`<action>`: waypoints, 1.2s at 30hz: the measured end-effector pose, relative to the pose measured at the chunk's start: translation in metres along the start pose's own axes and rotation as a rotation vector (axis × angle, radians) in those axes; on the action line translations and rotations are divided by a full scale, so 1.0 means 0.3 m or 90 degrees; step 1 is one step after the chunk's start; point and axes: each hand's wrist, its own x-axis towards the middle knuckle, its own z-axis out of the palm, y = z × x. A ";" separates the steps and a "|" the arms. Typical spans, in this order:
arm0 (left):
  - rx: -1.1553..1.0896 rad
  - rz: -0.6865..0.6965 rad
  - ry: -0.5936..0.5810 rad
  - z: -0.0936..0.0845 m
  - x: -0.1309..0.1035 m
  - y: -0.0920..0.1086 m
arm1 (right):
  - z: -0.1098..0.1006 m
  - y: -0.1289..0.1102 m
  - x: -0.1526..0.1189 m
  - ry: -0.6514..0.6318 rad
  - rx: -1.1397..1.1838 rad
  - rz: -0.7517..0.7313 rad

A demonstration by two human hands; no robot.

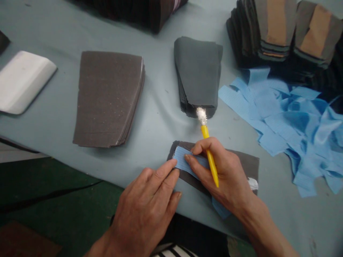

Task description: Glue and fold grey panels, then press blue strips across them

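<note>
A dark flat piece [245,164] lies near the table's front edge, with a blue strip [184,160] on it and a white patch at its right end. My left hand [150,203] rests its fingertips on the left end of the strip; its fingers are stretched out side by side. My right hand [222,171] holds a yellow brush [212,164] between thumb and fingers, its white bristles pointing away from me. The thumb and index fingertips of that hand touch the blue strip. Part of the strip is hidden under my right hand.
A brown stack [109,96] stands at the left, beyond it a white block [25,82]. A dark grey stack [199,71] sits behind the brush. Blue strips [292,121] are heaped at the right, below dark bundles with tan bands [278,21]. Another dark pile [134,10] is at the back.
</note>
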 end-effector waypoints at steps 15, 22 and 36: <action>-0.005 -0.007 0.021 0.015 -0.008 -0.002 | 0.030 -0.013 -0.002 0.027 -0.073 -0.013; 0.001 -0.012 0.023 0.015 -0.003 -0.001 | 0.044 -0.009 -0.006 0.041 -0.115 -0.015; 0.038 0.036 0.002 -0.007 0.062 -0.008 | 0.040 0.001 -0.004 0.030 -0.120 -0.040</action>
